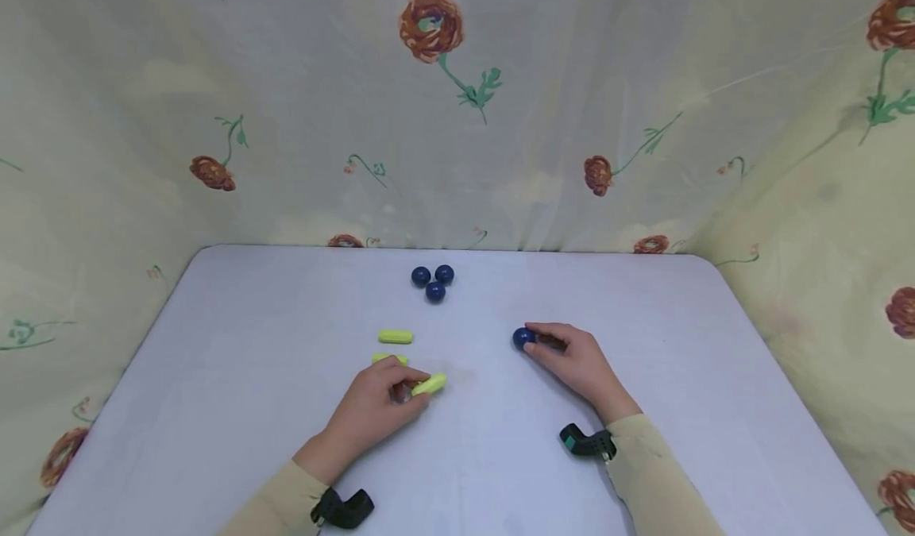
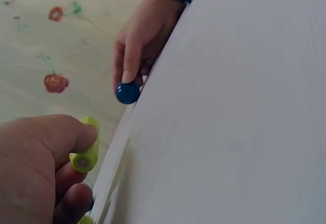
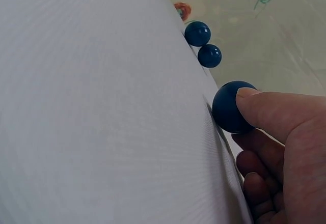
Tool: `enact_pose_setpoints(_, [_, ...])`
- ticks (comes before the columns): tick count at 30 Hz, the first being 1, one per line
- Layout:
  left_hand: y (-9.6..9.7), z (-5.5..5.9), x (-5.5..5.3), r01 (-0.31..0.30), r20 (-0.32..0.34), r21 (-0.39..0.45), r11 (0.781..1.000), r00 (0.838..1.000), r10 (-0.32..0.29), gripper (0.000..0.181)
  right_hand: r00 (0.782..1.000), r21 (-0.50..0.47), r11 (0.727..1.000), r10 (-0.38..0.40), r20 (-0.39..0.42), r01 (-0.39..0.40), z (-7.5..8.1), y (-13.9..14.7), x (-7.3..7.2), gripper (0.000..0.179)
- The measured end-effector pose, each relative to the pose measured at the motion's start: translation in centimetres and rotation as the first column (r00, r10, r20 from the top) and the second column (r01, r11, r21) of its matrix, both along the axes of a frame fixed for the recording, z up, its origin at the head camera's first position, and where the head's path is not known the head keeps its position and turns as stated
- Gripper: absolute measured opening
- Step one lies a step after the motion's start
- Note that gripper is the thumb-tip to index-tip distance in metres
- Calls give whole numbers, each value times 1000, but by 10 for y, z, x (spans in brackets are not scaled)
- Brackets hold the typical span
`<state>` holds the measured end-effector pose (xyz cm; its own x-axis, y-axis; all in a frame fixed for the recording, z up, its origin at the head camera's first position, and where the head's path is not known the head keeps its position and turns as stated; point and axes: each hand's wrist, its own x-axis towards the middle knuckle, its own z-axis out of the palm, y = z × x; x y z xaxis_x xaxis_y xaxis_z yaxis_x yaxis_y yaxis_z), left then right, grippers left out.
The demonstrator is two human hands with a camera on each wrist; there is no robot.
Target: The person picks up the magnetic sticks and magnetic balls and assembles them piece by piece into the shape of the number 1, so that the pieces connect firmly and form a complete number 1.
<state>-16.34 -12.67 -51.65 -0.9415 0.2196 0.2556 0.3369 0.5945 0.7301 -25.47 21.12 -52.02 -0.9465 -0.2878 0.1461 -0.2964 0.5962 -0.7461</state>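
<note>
Three blue balls (image 1: 435,292) are clustered, two lime rods (image 1: 395,336) aligned; a third rod (image 1: 432,383) is pinched by the left hand (image 1: 375,401), a fourth ball (image 1: 522,338) by the right hand (image 1: 582,363).

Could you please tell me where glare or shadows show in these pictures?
Head view: a faint shadow beside the right hand; left wrist view: small glints on the held blue ball; right wrist view: glints on two farther blue balls.
</note>
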Motion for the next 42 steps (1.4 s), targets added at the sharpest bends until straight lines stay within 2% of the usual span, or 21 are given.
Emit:
enact_pose_setpoints(6, [21, -1, -4, 16, -8, 6, 1000, 1000, -16, 24, 1000, 5, 1000, -9, 10, 9, 1, 0, 1, 44])
enact_pose_setpoints(11, [34, -1, -8, -4, 22, -11, 1000, 1000, 4, 25, 1000, 6, 1000, -21, 4, 21, -2, 1, 1, 44])
enact_pose_setpoints(19, [47, -1, -12, -29, 42, -37, 999, 999, 31, 25, 1000, -9, 1000, -26, 8, 26, -11, 2, 3, 43])
enact_pose_setpoints(29, [65, -1, -25, -60, 55, -47, 997, 997, 62, 24, 999, 10, 999, -47, 25, 47, -6, 1, 0, 47])
enact_pose_setpoints(42, [86, 2, -40, -26, 39, -85, 996, 999, 29, 27, 999, 5, 999, -40, 25, 40, -1, -1, -1, 48])
